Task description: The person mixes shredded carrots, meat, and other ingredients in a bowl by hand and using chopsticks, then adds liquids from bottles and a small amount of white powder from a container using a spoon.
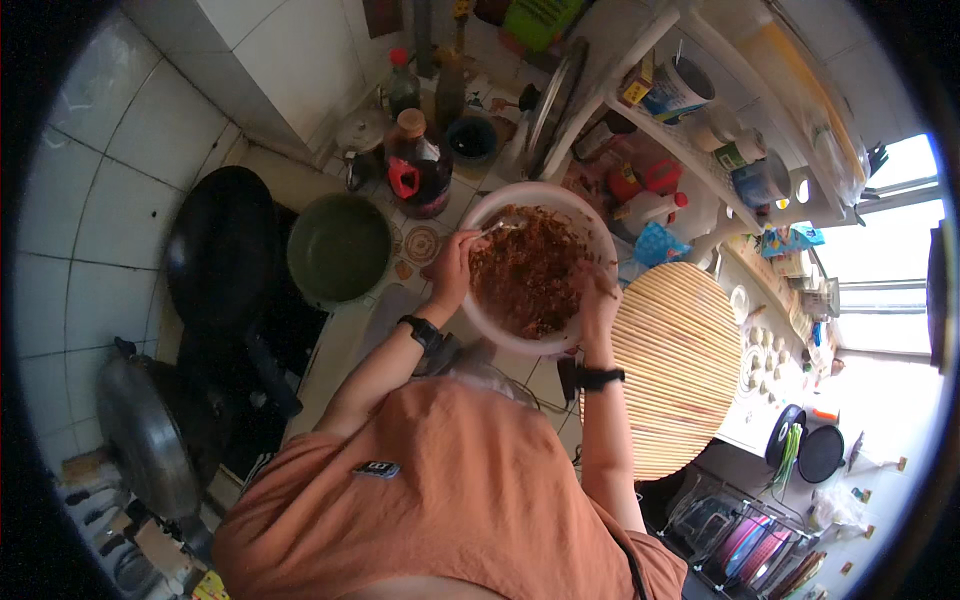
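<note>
A white plastic bowl (491, 196) in the middle of the view holds a reddish-brown, finely chopped mixture (532, 277). My left hand (452, 271) is at its left rim, fingers bent over the edge. From those fingertips a shiny metal utensil (508, 223), seemingly a spoon, reaches over the mixture. My right hand (598, 300) is inside the right rim with bent, blurred fingers. Bits of the mixture cling to it, and whether it grips anything cannot be made out. Dark bands circle both wrists.
Left of the bowl are a green basin (339, 247) and a black wok (221, 247). Behind stand a dark bottle (418, 165) and a small dark bowl (472, 140). A round slatted tray (675, 375) lies close by my right forearm, below a white shelf rack (690, 154).
</note>
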The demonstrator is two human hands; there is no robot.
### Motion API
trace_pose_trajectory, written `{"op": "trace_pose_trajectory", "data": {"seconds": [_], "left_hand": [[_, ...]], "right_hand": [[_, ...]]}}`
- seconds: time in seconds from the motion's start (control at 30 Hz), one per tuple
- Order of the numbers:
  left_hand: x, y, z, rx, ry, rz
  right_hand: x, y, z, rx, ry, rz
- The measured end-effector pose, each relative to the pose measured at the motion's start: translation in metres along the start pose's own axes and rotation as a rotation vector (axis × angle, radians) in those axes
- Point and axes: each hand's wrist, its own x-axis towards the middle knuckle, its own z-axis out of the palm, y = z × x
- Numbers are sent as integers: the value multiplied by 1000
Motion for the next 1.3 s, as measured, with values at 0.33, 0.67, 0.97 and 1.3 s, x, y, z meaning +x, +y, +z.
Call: {"op": "trace_pose_trajectory", "data": {"seconds": [0.33,0.67,0.97,1.3], "left_hand": [[0,-2,-4,13,-7,-11],[1,-8,-2,19,-36,-45],[3,7,1,5,-20,-13],[2,-3,-2,3,-11,-23]], "right_hand": [[-59,-7,5,-160,-293,-29],[-33,-13,28,-361,-267,-286],[12,1,23,79,7,-84],[-50,-18,-18,-90,-107,39]]}}
